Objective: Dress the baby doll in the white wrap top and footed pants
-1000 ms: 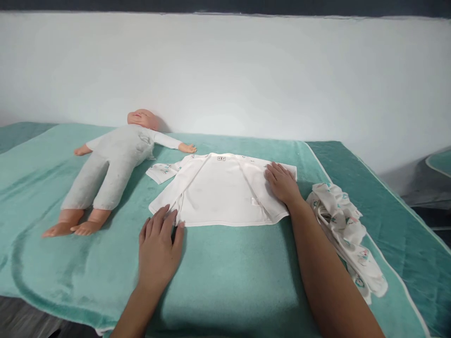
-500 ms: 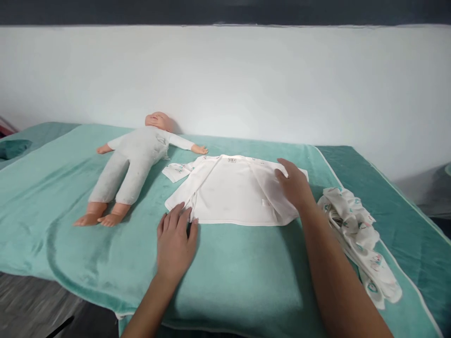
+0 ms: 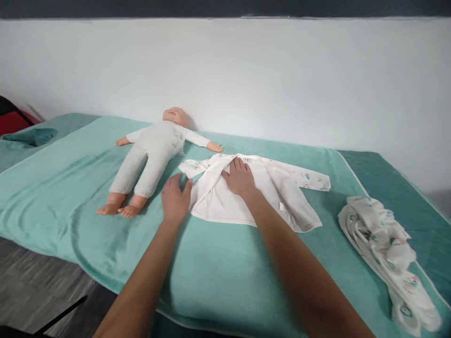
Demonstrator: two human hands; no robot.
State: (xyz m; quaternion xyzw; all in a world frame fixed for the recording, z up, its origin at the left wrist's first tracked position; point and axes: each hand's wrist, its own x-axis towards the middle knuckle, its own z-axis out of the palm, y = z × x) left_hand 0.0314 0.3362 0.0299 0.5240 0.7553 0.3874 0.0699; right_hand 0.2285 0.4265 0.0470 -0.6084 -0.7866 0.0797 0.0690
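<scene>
A white baby shirt (image 3: 225,206) with printed sleeves lies spread out with its inner side up, a small label showing at the neck. My right hand (image 3: 241,178) rests on it near the collar, fingers stretched out and flat on the cloth by the left front panel. My left hand (image 3: 175,197) is at the shirt's left edge, just below the left sleeve (image 3: 192,167), thumb and fingers apart; whether it touches the cloth I cannot tell. Beyond it, a baby doll (image 3: 155,145) with a white cloth body lies on its back.
Green velvety cloth (image 3: 211,272) covers the table. A bunched pile of white printed baby clothes (image 3: 384,249) lies at the right. A white wall (image 3: 246,84) runs along the back; a red and black object (image 3: 14,119) shows at far left.
My right hand has moved left from the shirt's right side to near its collar, uncovering the right sleeve. My left hand has shifted up towards the left sleeve. The view has turned slightly left.
</scene>
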